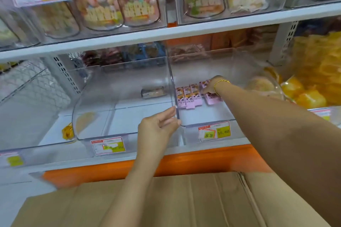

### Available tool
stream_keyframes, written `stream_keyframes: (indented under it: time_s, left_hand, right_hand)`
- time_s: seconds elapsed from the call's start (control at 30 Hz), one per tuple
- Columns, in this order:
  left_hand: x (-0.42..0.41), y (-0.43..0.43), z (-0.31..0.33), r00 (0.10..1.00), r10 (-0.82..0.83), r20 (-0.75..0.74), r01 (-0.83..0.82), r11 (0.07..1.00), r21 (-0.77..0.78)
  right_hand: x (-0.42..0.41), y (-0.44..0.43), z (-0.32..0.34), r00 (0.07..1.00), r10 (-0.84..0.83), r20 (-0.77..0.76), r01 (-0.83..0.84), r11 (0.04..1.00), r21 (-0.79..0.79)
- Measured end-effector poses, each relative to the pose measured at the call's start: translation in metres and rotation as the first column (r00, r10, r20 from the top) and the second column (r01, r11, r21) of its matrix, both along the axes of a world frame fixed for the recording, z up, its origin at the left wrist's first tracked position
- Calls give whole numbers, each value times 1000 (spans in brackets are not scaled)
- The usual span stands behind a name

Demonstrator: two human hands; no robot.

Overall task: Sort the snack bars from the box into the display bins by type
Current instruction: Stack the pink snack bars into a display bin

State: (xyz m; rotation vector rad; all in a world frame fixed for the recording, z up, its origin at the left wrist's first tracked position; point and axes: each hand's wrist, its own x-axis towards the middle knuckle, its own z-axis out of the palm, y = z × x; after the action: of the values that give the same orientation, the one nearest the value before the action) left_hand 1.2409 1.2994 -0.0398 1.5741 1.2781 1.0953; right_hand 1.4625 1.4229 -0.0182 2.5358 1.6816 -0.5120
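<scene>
Several pink snack bars [188, 96] lie in a row on the floor of the right clear display bin [208, 123]. My right hand [212, 85] reaches deep into that bin and grips more pink bars [212, 97] at the row's right end. My left hand [158, 125] rests with straight fingers on the clear wall [173, 86] between the two bins. The left clear bin [103, 134] holds one dark-wrapped bar [154, 91] near its back. The brown cardboard box [184, 201] sits under my arms, flaps shut over its contents.
An orange shelf edge [193, 162] runs below the bins, with price labels [215, 131] on their fronts. The shelf above carries clear bins of bagged sweets [114, 0]. Yellow-orange packets [313, 79] fill the bin at right. A wire basket [29, 81] stands at left.
</scene>
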Motion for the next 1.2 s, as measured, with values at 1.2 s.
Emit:
stream_keyframes:
  time_s: [1.2]
  left_hand:
    - [-80,-286,-199,627,-483,-611,27,798,-603]
  right_hand:
    - [-114,-422,-216,822,-192,-536,-47,915,-400]
